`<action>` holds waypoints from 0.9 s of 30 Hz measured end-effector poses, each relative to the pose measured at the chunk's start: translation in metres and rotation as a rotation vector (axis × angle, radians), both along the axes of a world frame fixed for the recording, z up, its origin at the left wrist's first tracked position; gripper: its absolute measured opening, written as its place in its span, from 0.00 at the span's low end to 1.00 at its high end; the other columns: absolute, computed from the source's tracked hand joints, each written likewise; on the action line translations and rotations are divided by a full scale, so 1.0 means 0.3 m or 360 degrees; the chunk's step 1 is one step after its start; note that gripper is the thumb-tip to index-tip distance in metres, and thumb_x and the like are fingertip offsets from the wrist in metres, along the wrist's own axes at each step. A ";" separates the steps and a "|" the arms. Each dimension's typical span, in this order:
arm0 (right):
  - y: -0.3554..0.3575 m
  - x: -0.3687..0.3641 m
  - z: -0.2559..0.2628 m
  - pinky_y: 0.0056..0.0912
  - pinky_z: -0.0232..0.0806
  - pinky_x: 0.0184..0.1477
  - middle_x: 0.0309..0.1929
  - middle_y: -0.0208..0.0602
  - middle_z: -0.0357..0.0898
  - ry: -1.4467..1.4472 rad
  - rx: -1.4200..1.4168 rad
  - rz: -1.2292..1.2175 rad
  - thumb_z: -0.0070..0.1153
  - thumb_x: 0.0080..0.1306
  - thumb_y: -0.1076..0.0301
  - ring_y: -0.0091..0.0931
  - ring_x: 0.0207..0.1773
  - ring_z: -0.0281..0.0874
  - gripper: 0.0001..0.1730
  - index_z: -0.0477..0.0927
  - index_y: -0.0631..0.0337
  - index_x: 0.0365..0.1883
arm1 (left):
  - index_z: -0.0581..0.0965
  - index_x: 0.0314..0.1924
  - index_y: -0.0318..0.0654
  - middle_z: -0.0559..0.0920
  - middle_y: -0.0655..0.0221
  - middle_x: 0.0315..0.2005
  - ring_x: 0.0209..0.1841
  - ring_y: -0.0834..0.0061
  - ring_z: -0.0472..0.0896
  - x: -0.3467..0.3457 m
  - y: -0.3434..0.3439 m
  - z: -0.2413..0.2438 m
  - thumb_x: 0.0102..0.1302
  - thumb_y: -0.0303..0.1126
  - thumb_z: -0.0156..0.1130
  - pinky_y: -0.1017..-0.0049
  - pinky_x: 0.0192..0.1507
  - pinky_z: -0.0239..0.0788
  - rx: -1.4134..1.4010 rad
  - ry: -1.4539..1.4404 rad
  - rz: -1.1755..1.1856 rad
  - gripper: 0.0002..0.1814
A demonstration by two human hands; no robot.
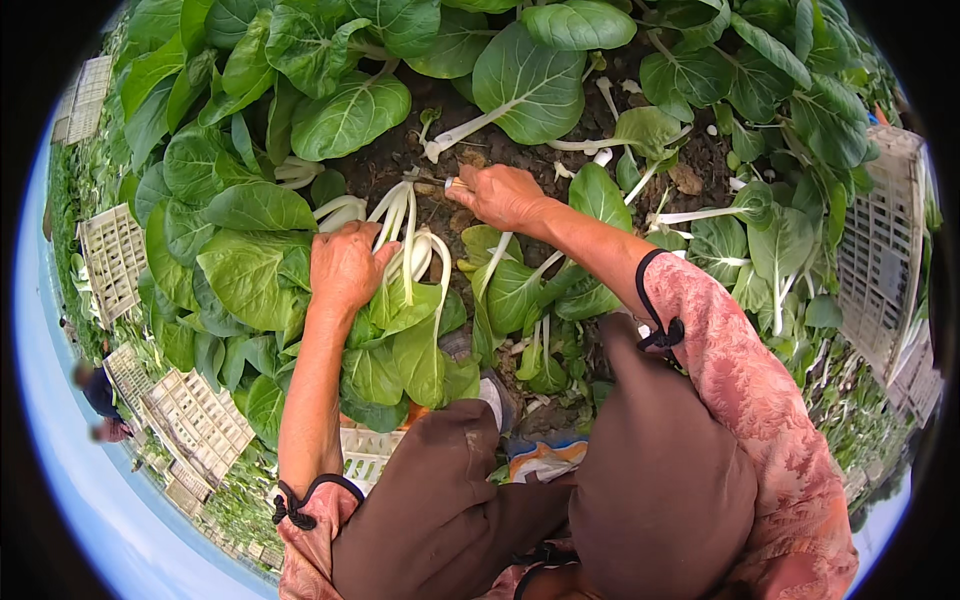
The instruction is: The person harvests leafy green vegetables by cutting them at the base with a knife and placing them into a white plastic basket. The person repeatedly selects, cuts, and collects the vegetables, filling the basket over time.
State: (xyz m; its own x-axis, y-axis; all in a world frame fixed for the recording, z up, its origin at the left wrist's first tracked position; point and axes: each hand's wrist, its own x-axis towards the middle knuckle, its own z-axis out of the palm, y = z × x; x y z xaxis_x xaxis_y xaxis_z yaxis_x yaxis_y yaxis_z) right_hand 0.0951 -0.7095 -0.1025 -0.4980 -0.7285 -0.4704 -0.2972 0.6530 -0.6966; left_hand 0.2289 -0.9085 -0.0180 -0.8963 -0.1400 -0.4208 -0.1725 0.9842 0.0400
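My left hand grips a bok choy plant by its white stalks, and its fingertips are partly hidden. The plant leans over towards me, with its green leaves spread near my left knee and its cut-looking base facing away. In my right hand is a small knife, held by its handle. Its short blade points left and touches or nearly touches the base of the stalks. A loose bok choy leaf lies on the dark soil just beyond the knife.
Standing bok choy crowds the left and far side. Trimmed leaves litter the ground before my knees. A white plastic crate stands at right; more crates line the left. People are far off at left.
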 end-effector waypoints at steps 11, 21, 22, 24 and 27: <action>0.262 0.023 0.113 0.23 0.61 0.22 0.21 0.24 0.73 -0.0758 -0.0787 -0.1009 0.60 0.68 0.50 0.15 0.17 0.66 0.21 0.80 0.61 0.43 | 0.80 0.52 0.37 0.84 0.63 0.42 0.45 0.61 0.82 -0.067 0.061 0.123 0.69 0.33 0.59 0.68 0.50 0.71 0.1213 0.0244 0.0204 0.14; 0.353 -0.133 0.379 0.19 0.60 0.20 0.27 0.28 0.74 -0.1234 -0.1718 -0.1080 0.71 0.59 0.63 0.15 0.19 0.66 0.25 0.72 0.63 0.48 | 0.66 0.63 0.35 0.79 0.51 0.52 0.51 0.55 0.83 -0.218 0.332 0.203 0.73 0.56 0.52 0.59 0.55 0.75 0.2909 -0.0310 0.0862 0.33; 0.345 -0.130 0.405 0.18 0.59 0.20 0.25 0.27 0.74 -0.1182 -0.1611 -0.1099 0.73 0.57 0.62 0.15 0.19 0.66 0.26 0.73 0.63 0.46 | 0.64 0.65 0.36 0.78 0.51 0.54 0.52 0.54 0.82 -0.224 0.359 0.203 0.72 0.59 0.50 0.58 0.56 0.75 0.2982 -0.0356 0.0906 0.36; 0.324 -0.118 0.387 0.20 0.62 0.20 0.26 0.29 0.76 -0.1073 -0.1429 -0.1102 0.75 0.55 0.61 0.15 0.20 0.68 0.24 0.76 0.63 0.42 | 0.59 0.68 0.38 0.75 0.51 0.58 0.56 0.55 0.79 -0.240 0.405 0.182 0.69 0.67 0.47 0.55 0.57 0.74 0.3045 -0.0369 0.0837 0.43; 0.282 -0.111 0.389 0.27 0.73 0.25 0.29 0.34 0.79 -0.0789 -0.1012 -0.1005 0.74 0.54 0.60 0.20 0.27 0.77 0.23 0.78 0.65 0.38 | 0.62 0.66 0.38 0.78 0.61 0.52 0.54 0.65 0.80 -0.251 0.424 0.172 0.67 0.55 0.62 0.60 0.54 0.77 0.2783 -0.0293 0.0942 0.37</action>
State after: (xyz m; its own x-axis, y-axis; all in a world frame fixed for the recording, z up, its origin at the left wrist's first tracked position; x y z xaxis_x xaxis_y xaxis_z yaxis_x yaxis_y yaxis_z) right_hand 0.0618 -0.6248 0.0144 -0.7319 -0.5872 -0.3458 0.3884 0.0575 -0.9197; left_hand 0.1536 -0.7812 0.0336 -0.8305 0.2679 -0.4883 -0.5554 -0.3338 0.7616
